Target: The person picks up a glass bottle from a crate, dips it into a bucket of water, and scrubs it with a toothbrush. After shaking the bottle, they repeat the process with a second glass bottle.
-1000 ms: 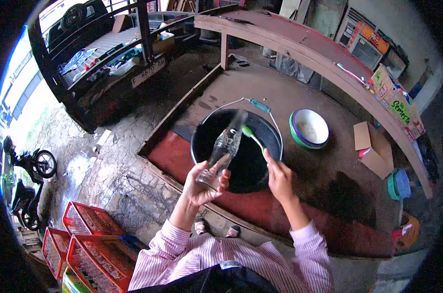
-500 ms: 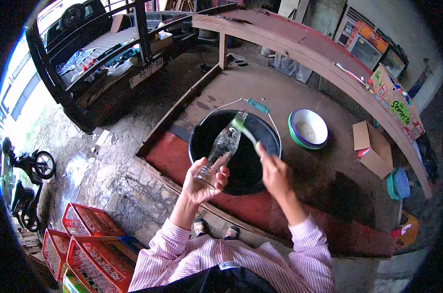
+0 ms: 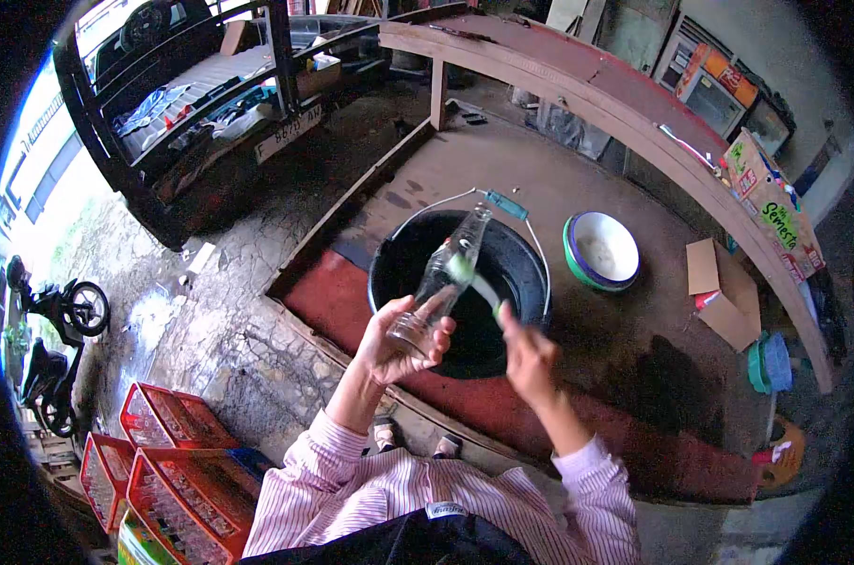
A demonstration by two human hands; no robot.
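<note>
My left hand [image 3: 396, 347] is wrapped round the lower part of a clear glass bottle [image 3: 438, 285], which leans with its neck up and to the right. In my right hand [image 3: 531, 361] is a brush [image 3: 484, 291] with a pale handle and green-white bristles; the bristles lie against the side of the bottle. Both are held over a large black bucket [image 3: 386, 252] whose wire handle carries a teal grip [image 3: 507, 204]. Dark liquid seems to lie inside the bucket. My right hand is slightly blurred.
Stacked white and green basins [image 3: 570, 256] stand right of the bucket on a low platform. Beyond them sit an open cardboard box [image 3: 722, 291] and a blue tub [image 3: 777, 361]. Red crates [image 3: 175, 416] of bottles are at lower left. A truck bed and motorcycle [image 3: 67, 315] stand farther left.
The brush has moved from near the bottle's neck down along its side, toward the middle. The left hand keeps its hold on the bottle. The view has shifted slightly.
</note>
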